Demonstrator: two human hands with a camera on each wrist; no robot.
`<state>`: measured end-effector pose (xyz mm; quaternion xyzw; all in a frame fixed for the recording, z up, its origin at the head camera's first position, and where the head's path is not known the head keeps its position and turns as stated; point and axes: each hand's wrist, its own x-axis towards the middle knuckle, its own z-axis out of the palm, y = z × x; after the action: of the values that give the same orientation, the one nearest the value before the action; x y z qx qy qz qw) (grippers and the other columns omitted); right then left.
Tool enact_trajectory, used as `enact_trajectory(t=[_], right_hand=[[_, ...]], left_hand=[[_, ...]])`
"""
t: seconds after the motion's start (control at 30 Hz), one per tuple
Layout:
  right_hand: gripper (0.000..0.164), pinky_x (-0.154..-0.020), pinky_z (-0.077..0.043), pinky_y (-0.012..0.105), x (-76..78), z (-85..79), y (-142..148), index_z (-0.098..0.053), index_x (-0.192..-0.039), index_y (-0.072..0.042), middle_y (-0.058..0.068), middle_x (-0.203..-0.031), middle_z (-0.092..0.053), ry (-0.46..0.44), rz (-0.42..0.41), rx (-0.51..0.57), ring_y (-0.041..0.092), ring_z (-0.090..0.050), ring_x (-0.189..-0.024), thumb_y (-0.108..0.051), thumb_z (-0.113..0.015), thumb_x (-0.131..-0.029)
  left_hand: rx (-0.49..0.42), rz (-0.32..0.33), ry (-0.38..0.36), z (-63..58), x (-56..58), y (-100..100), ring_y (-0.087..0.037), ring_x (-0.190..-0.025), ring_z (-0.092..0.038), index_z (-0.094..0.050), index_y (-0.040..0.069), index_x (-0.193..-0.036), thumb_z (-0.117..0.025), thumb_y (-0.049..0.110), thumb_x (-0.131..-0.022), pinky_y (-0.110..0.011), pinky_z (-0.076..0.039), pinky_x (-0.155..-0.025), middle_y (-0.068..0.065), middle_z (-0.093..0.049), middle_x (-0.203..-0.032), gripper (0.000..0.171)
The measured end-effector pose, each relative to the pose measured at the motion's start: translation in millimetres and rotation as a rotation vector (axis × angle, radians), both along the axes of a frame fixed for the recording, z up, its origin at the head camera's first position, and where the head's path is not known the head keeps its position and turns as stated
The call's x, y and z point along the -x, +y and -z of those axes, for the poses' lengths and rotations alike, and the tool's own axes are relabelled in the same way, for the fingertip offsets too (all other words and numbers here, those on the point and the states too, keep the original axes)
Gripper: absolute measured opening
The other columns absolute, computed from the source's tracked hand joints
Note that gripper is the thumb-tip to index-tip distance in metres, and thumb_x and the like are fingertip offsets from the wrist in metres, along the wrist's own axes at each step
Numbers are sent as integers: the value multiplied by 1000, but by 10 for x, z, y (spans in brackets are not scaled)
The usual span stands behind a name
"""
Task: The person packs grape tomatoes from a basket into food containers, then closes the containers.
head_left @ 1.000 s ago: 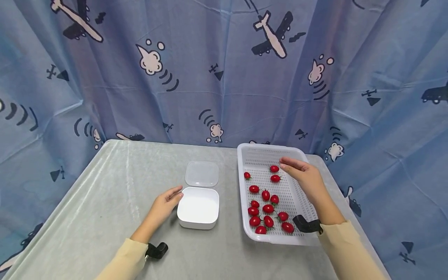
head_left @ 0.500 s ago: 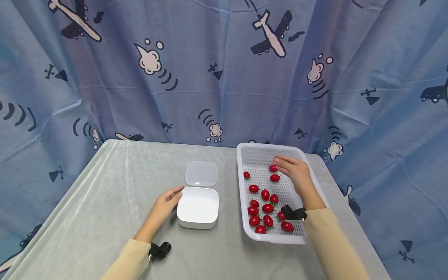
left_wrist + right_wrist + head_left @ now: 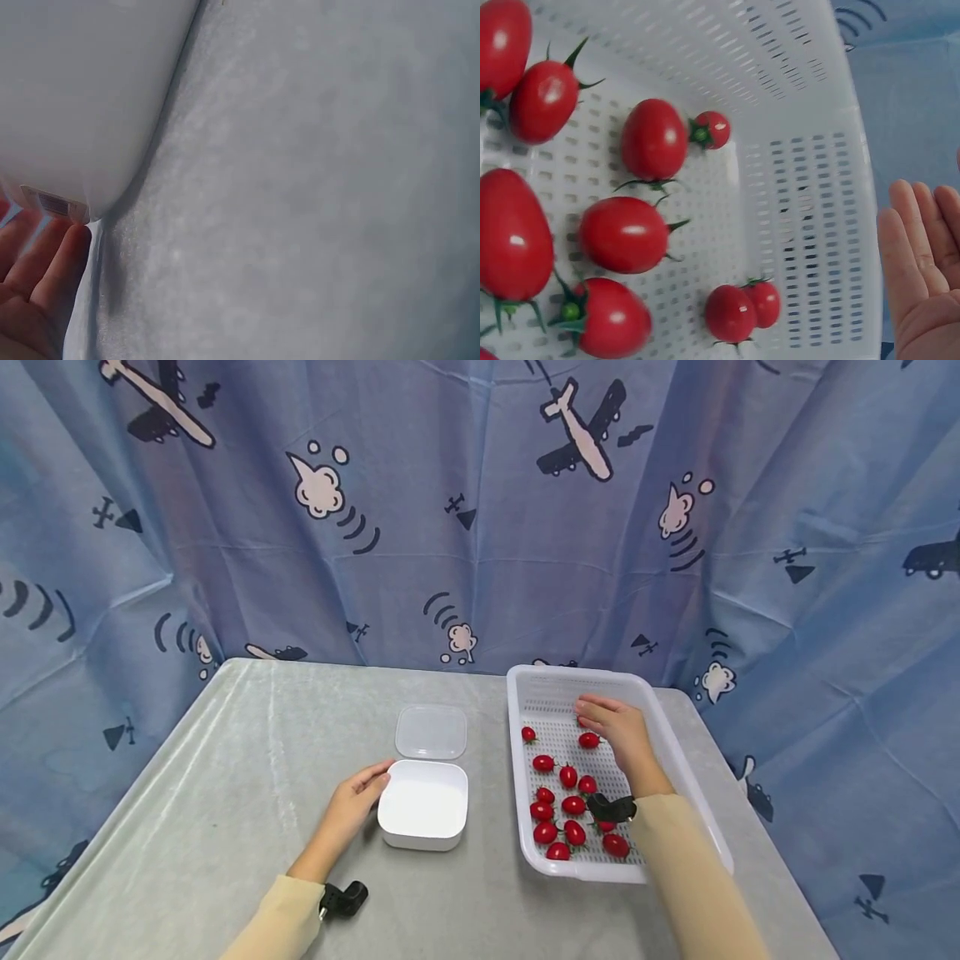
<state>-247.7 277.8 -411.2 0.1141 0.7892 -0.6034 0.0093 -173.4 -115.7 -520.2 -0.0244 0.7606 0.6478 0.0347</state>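
My left hand (image 3: 351, 800) rests its fairly straight fingers against the left side of an open white plastic box (image 3: 424, 842). In the left wrist view, its fingertips touch the box's wall (image 3: 82, 97) near a small label (image 3: 54, 204). Over the far part of a white perforated basket (image 3: 517, 810), my right hand (image 3: 618, 731) hovers with fingers extended and holds nothing visible. Just under its fingertips, one cherry tomato (image 3: 581, 722) is mostly hidden. Several other cherry tomatoes, such as one behind the camera mount's left side (image 3: 573, 805), lie in the basket, with green stems.
A translucent lid (image 3: 432, 732) lies flat behind the white box. Pale cloth covers the table (image 3: 247, 760), and a blue printed curtain (image 3: 405, 527) hangs behind its far edge. The basket's raised walls (image 3: 810, 225) surround the tomatoes.
My right hand has moved left over the basket, its fingers now covering most of the farthest tomato. My left hand stays at the white box.
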Motion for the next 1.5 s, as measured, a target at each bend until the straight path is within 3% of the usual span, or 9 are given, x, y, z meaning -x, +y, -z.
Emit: enact_trajectory(t=[0.17, 0.33, 0.67, 1.17, 1.5], right_hand=[[54, -113, -44, 41, 75, 105, -34, -53, -141, 2, 23, -146, -52, -30, -9, -28, 33, -55, -131, -30, -63, -98], [53, -114, -43, 43, 140, 215, -65, -54, -140, 1, 23, -146, -52, -56, 15, -26, 35, -55, -132, -28, -65, -97], [51, -114, -43, 43, 228, 322, -117, -55, -140, -1, 20, -146, -53, -97, 7, -76, 33, -56, -131, -29, -64, -98], [49, -110, -46, 38, 430, 472, -290, -54, -140, 1, 21, -146, -53, -146, -54, -46, 32, -56, -131, -24, -62, -99], [48, -115, -42, 44, 469, 545, -300, -58, -138, -5, 19, -145, -55, -204, -120, -153, 32, -58, -129, -29, -64, -96]], left_hand=[[-32, -16, 11, 0, 0, 8, -6, -114, -62, -60, -1, -134, -59, 19, -100, -15, -52, -93, -19, -63, -135, 39], [-94, -22, 14, 5, -8, 10, 9, -101, -60, -59, -4, -134, -58, 15, -101, -10, -51, -87, -22, -61, -135, 38], [-101, -41, 0, 68, 12, 7, 8, -103, -62, -61, -1, -134, -60, 19, -100, -14, -54, -87, -18, -61, -137, 39], [-136, -48, -9, 82, 36, -5, 4, -100, -63, -62, -3, -131, -60, 19, -100, -15, -55, -85, -21, -62, -134, 39], [-139, -56, -57, 107, 33, -12, 1, -93, -66, -62, -1, -132, -60, 19, -99, -17, -57, -78, -21, -63, -133, 38]])
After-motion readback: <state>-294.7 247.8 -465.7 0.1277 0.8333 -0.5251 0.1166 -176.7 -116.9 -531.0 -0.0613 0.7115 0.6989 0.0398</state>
